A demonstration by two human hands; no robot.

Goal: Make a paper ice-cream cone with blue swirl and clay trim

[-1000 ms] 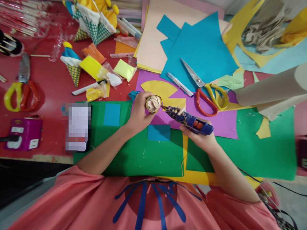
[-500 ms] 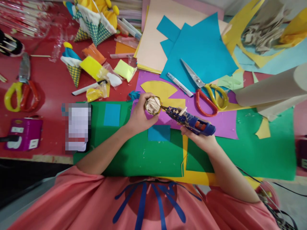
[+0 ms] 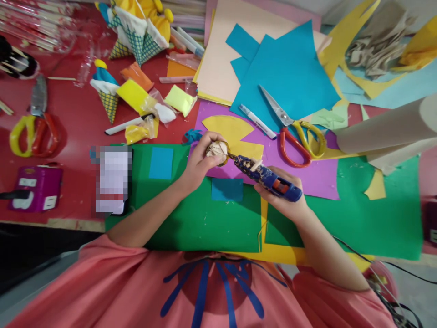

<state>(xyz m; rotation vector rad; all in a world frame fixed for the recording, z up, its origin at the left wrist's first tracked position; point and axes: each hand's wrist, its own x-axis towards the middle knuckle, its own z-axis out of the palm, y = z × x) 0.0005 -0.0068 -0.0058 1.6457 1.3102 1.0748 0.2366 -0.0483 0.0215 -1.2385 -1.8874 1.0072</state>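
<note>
My left hand (image 3: 198, 161) grips a small paper cone (image 3: 217, 150) stuffed with crumpled beige paper, held above the purple sheet (image 3: 307, 175). In my right hand (image 3: 287, 200) is a blue glue gun (image 3: 268, 177), its nozzle touching the cone's rim from the right. Both hands hover over the green sheet (image 3: 358, 218), on which lie two small blue squares (image 3: 161, 162). A yellow pie-shaped cutout (image 3: 232, 130) lies just beyond the cone.
Red-and-yellow scissors (image 3: 297, 132) and a white marker (image 3: 256, 121) lie on the purple sheet. Another pair of scissors (image 3: 32, 130) and a purple box (image 3: 34, 187) are at the left. Finished paper cones (image 3: 109, 98), clay packets (image 3: 143, 98), blue and peach sheets (image 3: 283, 68) and a paper roll (image 3: 385, 127) crowd the red table.
My left hand has tilted the cone a little, and the glue gun's rear has dropped slightly while its nozzle stays at the cone's rim.
</note>
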